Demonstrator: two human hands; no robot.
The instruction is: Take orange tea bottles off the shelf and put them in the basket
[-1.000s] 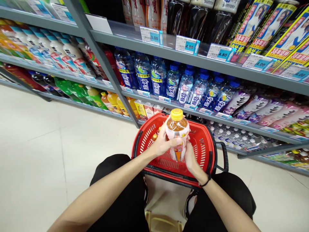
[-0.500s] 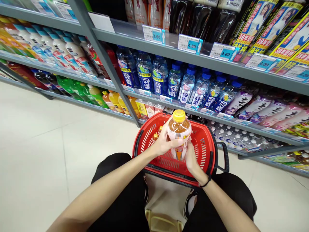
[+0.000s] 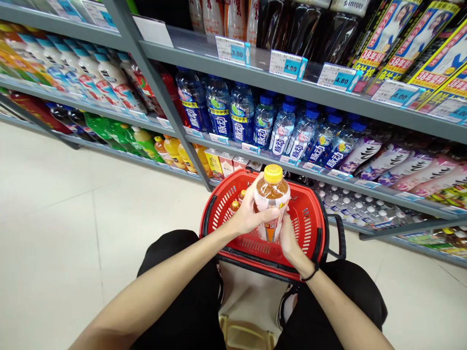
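Observation:
A bottle of amber drink [image 3: 272, 199] with a yellow cap and a pale label stands nearly upright above the red basket [image 3: 306, 262]. My left hand [image 3: 251, 211] is wrapped round its left side, the thumb across the label. On the other side my right hand [image 3: 288, 233] holds the bottle low down; most of its fingers are hidden behind the bottle. Small bottles with orange-yellow caps [image 3: 235, 206] lie in the left part of the basket, partly behind my left hand.
Shelves of drinks [image 3: 233, 65] run across the view beyond the basket, with blue-capped bottles [image 3: 242, 114] on the middle level. The black basket handle [image 3: 341, 238] sticks out at the right. My knees flank the basket, above a tiled floor [image 3: 54, 204].
The bottle has turned slightly in my hands and shifted a little to the right. Both hands keep their hold, and the basket has not moved.

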